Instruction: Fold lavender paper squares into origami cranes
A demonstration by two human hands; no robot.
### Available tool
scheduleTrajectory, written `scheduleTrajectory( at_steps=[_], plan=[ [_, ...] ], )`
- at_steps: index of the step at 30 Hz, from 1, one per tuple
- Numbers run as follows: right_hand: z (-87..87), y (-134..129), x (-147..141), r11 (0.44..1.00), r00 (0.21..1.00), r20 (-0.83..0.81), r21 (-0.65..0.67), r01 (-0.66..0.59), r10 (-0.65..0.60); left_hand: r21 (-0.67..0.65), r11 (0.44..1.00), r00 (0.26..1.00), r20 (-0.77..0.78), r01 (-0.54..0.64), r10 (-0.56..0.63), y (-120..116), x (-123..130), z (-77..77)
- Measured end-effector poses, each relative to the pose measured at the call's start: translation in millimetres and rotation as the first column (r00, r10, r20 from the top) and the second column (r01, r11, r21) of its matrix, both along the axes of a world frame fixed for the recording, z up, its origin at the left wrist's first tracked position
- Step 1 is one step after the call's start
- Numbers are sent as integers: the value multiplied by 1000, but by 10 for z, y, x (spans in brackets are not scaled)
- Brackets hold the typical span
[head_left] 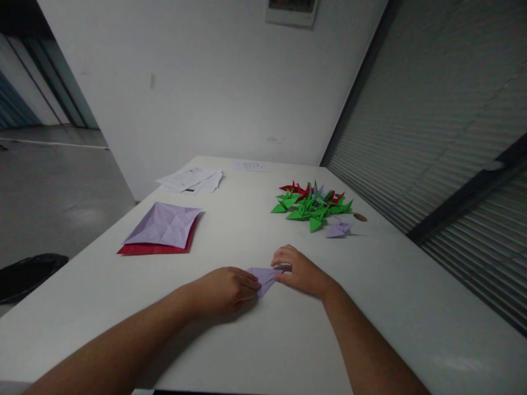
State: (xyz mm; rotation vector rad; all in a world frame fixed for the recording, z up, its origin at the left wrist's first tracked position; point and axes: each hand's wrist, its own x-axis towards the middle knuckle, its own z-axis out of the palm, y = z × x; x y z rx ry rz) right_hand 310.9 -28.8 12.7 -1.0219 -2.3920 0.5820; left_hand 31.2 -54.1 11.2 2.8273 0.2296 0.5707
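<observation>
Head view: farthest left of the left hand, a bin with glossy, crinkled black lining. Nearer that hand, ahead and to its left, a lilac sheet scored with fold creases lies over smooth red paper. Beyond these, loose white printouts overlap, their text too small to read. The left hand rests palm-down, fingers close together, on the left part of the folded paper — a thin lilac piece with layered creases, its narrow point toward the right hand; I cannot tell whether the thumb grips it. Well beyond, a white slip carries unreadable marks. The right hand is half curled, a gap between thumb and forefinger, the paper's point at the thumb; how firmly it is held, I cannot tell. Ahead of that hand, sharp-pointed green and red cranes heap together — a lilac crane nearer, then a flat brown disc. Farther right, slatted blinds.
</observation>
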Motion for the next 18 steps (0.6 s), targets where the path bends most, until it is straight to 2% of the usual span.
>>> scheduleTrajectory(
  at_steps=[2,5,10,18],
  plan=[
    [-15,-17,-23,997,997,20,-19,-74,75,-23,1000,1000,-14,4,-5,13,-24,16],
    [-33,-32,-44,992,991,57,-34,-121,123,-66,998,1000,-25,-2,0,34,-45,24],
    [-15,-62,-74,988,988,61,-66,-140,144,-116,991,998,-21,-62,60,55,-65,5],
    [47,-118,-132,990,990,70,-78,-120,126,-126,985,992,10,-121,123,75,-98,-35]
  ],
)
